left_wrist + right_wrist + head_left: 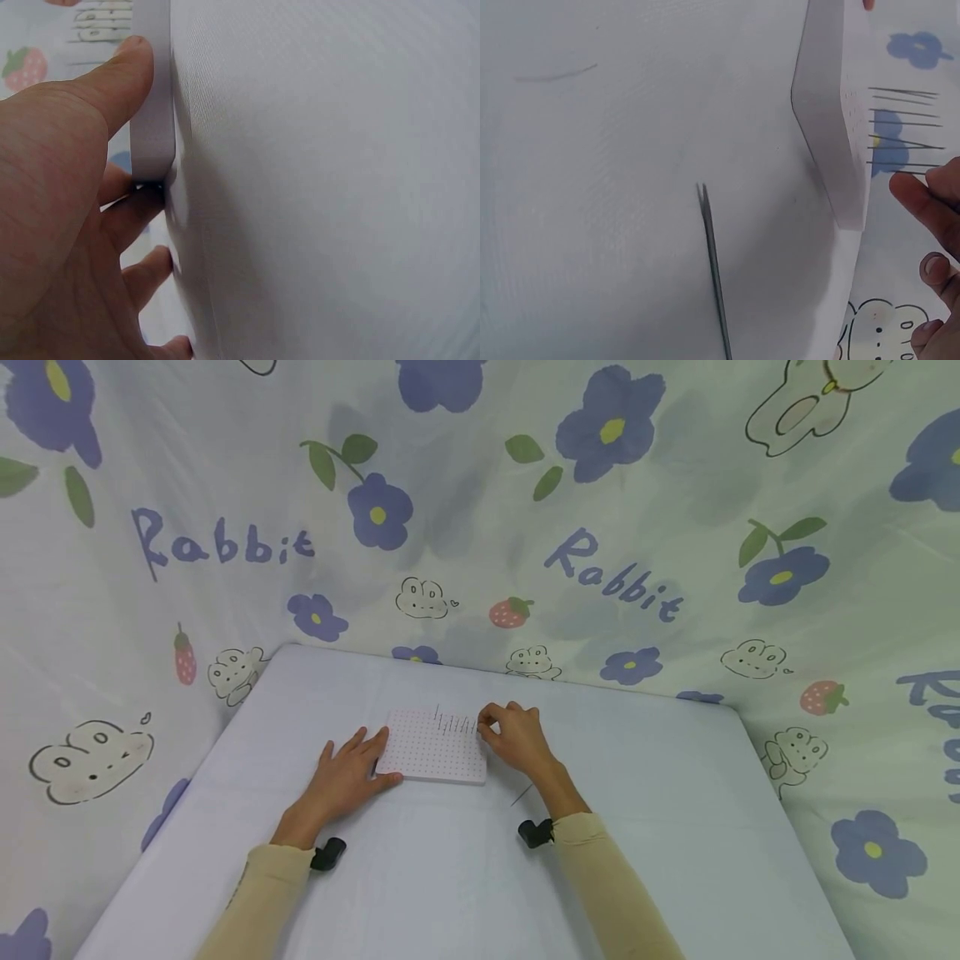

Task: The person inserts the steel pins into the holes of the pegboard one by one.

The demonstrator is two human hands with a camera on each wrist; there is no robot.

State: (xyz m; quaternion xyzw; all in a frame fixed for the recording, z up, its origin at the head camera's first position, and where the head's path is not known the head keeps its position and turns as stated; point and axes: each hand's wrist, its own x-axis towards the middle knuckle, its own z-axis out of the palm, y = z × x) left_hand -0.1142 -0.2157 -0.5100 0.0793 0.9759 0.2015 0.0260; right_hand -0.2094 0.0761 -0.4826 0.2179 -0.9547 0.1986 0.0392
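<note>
A white pegboard (429,758) with rows of small holes lies on the table in the head view. Several thin dark pins (904,122) stand in a row from its face towards the far right corner. My right hand (516,737) is at that corner, thumb and forefinger pinching the end of the last pin; its other fingers are loosely bent. My left hand (347,777) rests at the board's near left corner, its thumb against the front edge (154,112) and its spread fingers beside the left edge and on the table.
Tweezers (715,277) lie on the white tabletop (450,877) just right of the board, below my right wrist. A printed cloth (465,527) with flowers and rabbits hangs behind the table. A small black camera sits at each wrist.
</note>
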